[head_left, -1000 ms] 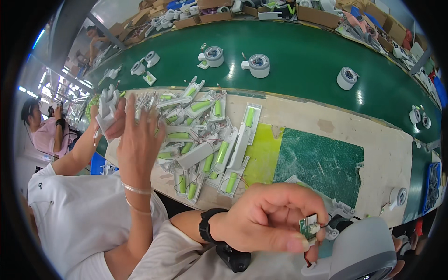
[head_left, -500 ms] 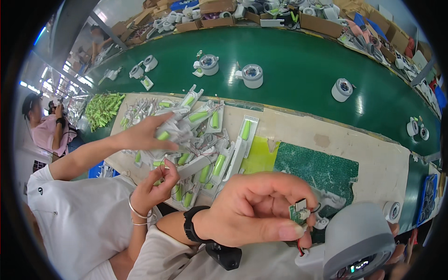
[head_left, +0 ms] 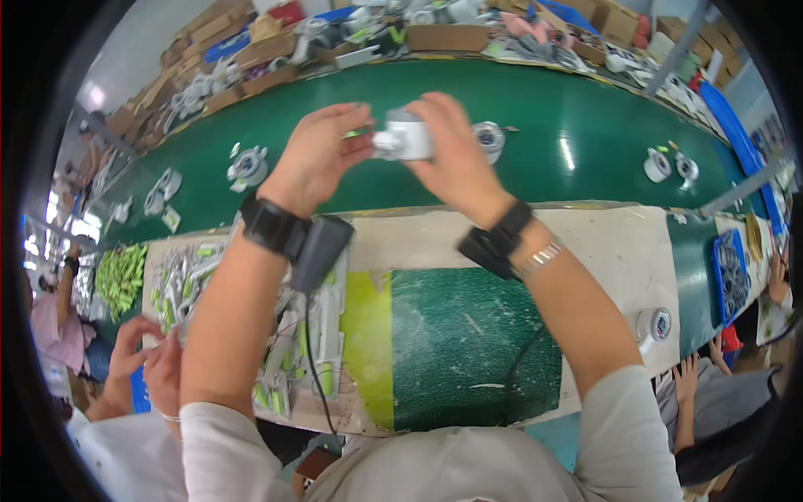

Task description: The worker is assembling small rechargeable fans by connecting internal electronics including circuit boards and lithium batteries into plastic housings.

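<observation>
Rightward of device (head_left: 405, 139), rings (head_left: 733, 274) in tray (head_left: 718, 272)

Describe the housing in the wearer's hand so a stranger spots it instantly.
Find the long green surface across the upper picture. Before it, the wearer's right hand grips a white-grey housing, narrow end toward the left hand. Unlike the round units resting on the green, it is held.

We note a pale bench (head_left: 615, 259) adjoining a long green surface (head_left: 602, 125), a grey post (head_left: 679, 48) at upper right, a whitish wall (head_left: 155, 58) and bright lights (head_left: 53, 203) at left.
</observation>
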Tool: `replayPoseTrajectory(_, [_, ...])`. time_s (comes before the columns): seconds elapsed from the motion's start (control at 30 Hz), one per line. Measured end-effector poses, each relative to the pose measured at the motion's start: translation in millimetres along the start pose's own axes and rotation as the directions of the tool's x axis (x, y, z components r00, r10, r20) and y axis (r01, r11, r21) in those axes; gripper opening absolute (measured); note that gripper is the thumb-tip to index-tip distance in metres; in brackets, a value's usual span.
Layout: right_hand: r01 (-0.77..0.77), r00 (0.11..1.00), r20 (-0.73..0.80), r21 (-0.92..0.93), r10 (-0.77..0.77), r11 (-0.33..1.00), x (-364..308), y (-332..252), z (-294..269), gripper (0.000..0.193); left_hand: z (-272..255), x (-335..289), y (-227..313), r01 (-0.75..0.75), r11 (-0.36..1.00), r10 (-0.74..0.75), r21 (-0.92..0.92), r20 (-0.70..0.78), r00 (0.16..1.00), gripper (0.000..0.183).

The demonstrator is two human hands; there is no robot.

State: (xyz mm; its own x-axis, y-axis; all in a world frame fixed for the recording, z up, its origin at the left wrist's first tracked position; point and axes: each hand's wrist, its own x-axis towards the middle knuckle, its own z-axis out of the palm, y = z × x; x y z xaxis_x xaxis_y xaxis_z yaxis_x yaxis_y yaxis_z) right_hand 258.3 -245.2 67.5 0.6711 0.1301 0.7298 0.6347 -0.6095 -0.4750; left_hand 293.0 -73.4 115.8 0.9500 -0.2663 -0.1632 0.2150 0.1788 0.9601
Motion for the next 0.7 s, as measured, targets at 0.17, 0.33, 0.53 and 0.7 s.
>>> replayPoseTrajectory(0.17, [-0.218, 0.957, 0.155, -0.173, 0.245, 0.961, 8.7, 57.9, 47.6, 0.055, -35.1, 63.6, -12.6, 0.183, 0.841, -0.108, 0.509, -0.174, 0.979, 0.042])
replayPoseTrajectory(0.33, [-0.045, 0.963, 0.252, -0.215, 0.100, 0.975, 9.3, 84.5, 30.6, 0.060, -89.3, 93.8, 20.4, -0.069, 0.038, 0.094, 0.997, 0.065, 0.993, 0.052])
replayPoseTrajectory(0.53, [-0.255, 0.792, 0.395, -0.479, 0.466, 0.840, -1.5, 104.6, -22.3, 0.053, -139.1, 62.9, -1.5, -0.249, -0.136, -0.305, 0.959, 0.199, 0.931, 0.068])
replayPoseTrajectory(0.7, [-0.238, 0.839, 0.415, -0.300, 0.352, 0.924, -13.3, 106.8, -28.2, 0.054, -113.5, 67.8, -15.0, -0.186, -0.300, -0.253, 0.936, 0.109, 0.961, 0.039])
